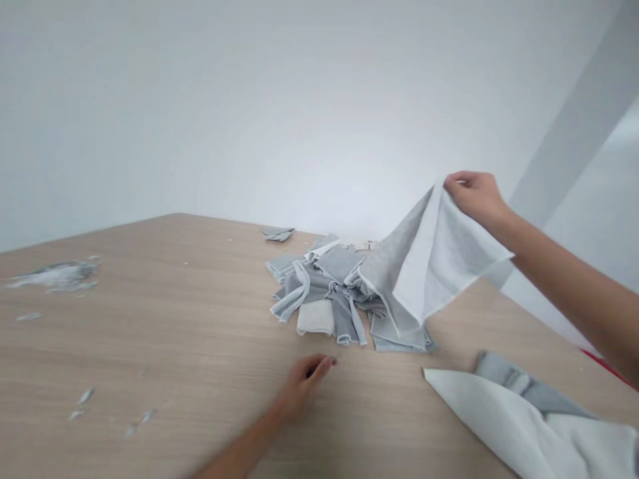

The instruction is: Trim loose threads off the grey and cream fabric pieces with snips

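At the right, my right hand (474,193) is raised and pinches a light grey cloth (434,259) by one corner. The cloth hangs down in folds with pale edges, and its lower part overlaps the pile behind. My left hand (307,376) is low over the table in front of the pile, its thumb and fingers pinched together. A small dark bit shows at its fingertips, too blurred to name. The pile of folded grey cloths (319,286) lies at mid-table, with a cream folded cloth (316,317) at its front.
Larger pale and grey cloths (529,412) lie crumpled at the front right of the wooden table (200,386). White and grey scraps (62,276) are heaped at the left, with several loose bits (84,397) nearer. One folded grey cloth (278,233) rests near the wall.
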Available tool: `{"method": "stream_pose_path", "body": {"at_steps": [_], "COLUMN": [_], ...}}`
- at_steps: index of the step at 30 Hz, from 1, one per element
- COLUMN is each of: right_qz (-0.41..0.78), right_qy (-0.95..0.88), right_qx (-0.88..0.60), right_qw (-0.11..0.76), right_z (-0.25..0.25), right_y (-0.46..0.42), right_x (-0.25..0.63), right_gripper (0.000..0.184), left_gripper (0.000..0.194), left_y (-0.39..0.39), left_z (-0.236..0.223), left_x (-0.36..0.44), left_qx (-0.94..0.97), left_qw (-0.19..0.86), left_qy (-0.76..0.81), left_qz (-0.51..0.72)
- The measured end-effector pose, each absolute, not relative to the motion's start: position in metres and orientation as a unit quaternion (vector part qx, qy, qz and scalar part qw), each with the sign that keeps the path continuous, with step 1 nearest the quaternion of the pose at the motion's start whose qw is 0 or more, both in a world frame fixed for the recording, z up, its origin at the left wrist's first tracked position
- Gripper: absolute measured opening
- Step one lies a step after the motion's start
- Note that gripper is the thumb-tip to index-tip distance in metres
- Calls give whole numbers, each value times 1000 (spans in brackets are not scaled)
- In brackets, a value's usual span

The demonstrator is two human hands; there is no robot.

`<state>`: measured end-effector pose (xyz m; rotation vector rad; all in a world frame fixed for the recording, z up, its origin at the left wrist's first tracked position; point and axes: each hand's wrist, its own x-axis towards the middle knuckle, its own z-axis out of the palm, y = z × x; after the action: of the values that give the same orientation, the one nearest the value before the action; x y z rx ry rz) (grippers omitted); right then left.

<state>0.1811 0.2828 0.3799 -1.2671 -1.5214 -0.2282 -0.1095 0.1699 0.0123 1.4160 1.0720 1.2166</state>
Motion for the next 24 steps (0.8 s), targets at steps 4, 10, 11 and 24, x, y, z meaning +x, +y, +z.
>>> {"method": "stream_pose_path", "body": {"at_steps": [4, 10, 11, 24], "right_qz": [54, 241, 259, 403], "right_qy": [-709, -759, -758, -699], "right_qx": [-513, -439, -439, -412], "right_qw": [481, 417, 407, 425], "right_z": [356, 325, 322, 302], "right_y": [222, 146, 138, 86], "right_x": [175, 150, 146, 109], "right_gripper": [14, 25, 26, 23], "left_gripper": [73, 81, 82, 84], "left_y": [156, 84, 71, 38], "left_z": [38, 92, 101, 115], "left_x": [-126, -119, -110, -24], "left_qx": [510, 488, 509, 376], "left_qw": [491, 498, 509, 394], "left_qy": [397, 309, 297, 437], "left_qz": [584, 648, 628, 716]}}
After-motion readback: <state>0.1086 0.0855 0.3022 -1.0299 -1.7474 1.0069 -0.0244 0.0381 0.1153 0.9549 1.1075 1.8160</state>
